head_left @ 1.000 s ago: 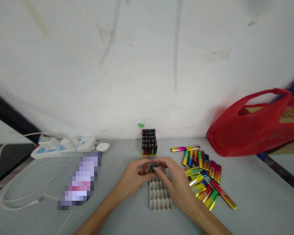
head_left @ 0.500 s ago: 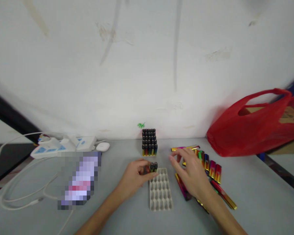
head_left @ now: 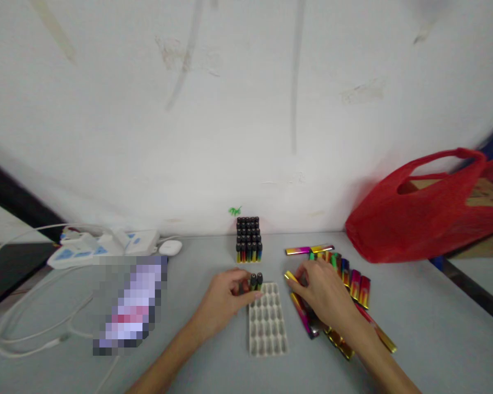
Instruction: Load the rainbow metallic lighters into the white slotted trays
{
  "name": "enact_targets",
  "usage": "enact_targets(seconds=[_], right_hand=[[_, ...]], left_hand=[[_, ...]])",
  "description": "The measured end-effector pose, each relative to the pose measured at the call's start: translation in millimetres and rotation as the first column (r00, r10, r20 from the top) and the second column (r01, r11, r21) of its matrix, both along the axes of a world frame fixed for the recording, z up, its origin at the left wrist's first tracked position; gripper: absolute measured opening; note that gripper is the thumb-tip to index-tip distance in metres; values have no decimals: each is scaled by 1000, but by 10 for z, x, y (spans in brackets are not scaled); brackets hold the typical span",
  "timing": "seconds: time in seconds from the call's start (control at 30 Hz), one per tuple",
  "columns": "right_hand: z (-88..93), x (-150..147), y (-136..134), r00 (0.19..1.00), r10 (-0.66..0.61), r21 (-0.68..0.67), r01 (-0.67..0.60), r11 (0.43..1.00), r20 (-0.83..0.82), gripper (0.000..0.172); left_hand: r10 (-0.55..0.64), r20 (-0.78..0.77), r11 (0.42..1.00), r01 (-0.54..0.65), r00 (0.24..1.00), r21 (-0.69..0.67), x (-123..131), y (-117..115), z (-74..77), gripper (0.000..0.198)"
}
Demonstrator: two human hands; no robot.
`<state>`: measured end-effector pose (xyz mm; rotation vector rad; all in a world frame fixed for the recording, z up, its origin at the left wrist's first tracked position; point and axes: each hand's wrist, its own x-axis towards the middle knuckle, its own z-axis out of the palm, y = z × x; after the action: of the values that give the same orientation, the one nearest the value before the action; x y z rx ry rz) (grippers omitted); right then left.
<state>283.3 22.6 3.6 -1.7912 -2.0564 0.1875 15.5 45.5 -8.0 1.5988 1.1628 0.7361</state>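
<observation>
My left hand (head_left: 229, 293) is closed at the far left corner of a pale slotted tray (head_left: 268, 326). Its thumb and fingers are around two black-topped batteries (head_left: 256, 281) standing upright side by side in the back row. To the right, my right hand (head_left: 322, 287) pinches a shiny battery with a gold end (head_left: 291, 277) above the loose pile; most of it is hidden by the fingers. Several loose metallic batteries (head_left: 355, 283) in red, gold and purple lie around that hand. Behind the tray, a block of black-topped batteries (head_left: 248, 239) stands upright in close rows.
A red plastic bag (head_left: 411, 213) with a cardboard box in it stands at the right. On the left are a white power strip (head_left: 107, 249) with cables, a white rounded case (head_left: 170, 248) and a pixelated phone-like object (head_left: 135, 306). A white wall rises behind the grey table.
My right hand has closed on a gold-ended battery from the pile, where its fingers were apart before. My left hand stays at the two batteries in the tray. The view has shifted slightly.
</observation>
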Motion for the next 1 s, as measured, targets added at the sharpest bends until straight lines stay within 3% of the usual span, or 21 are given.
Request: enact_targets(seconds=[0.13, 0.27, 0.33, 0.47, 0.6, 0.77, 0.87, 1.0], right_hand=[[53, -43, 6, 993, -52, 9, 53, 999, -109, 26], [133, -91, 1, 910, -64, 50, 93, 994, -409, 34], [173, -114, 3, 798, -63, 17, 92, 996, -600, 37], [221, -148, 10, 467, -164, -154, 61, 986, -869, 47], [237, -168, -10, 200, -254, -268, -43, 963, -946, 49], [283, -206, -55, -19, -301, -286, -256, 923, -953, 54], [328, -242, -81, -85, -342, -292, -356, 888, -936, 49], [351, -297, -132, -69, -345, -283, -436, 854, -936, 41]], left_hand=[[-13, -10, 1000, 13, 1000, -7, -7, -11, 1, 39], [6, -20, 1000, -6, 1000, 5, -9, -18, 10, 38], [10, -20, 1000, -10, 1000, 7, -9, -16, 14, 37], [9, -15, 1000, -9, 1000, 3, -7, -8, 19, 39], [0, -12, 1000, -1, 1000, -7, -3, -1, 18, 41], [5, -19, 1000, -5, 1000, 0, -8, -9, 26, 39], [4, -6, 1000, -4, 1000, -13, -7, -12, 28, 39], [9, 7, 1000, -9, 1000, -28, 2, -3, 20, 38]])
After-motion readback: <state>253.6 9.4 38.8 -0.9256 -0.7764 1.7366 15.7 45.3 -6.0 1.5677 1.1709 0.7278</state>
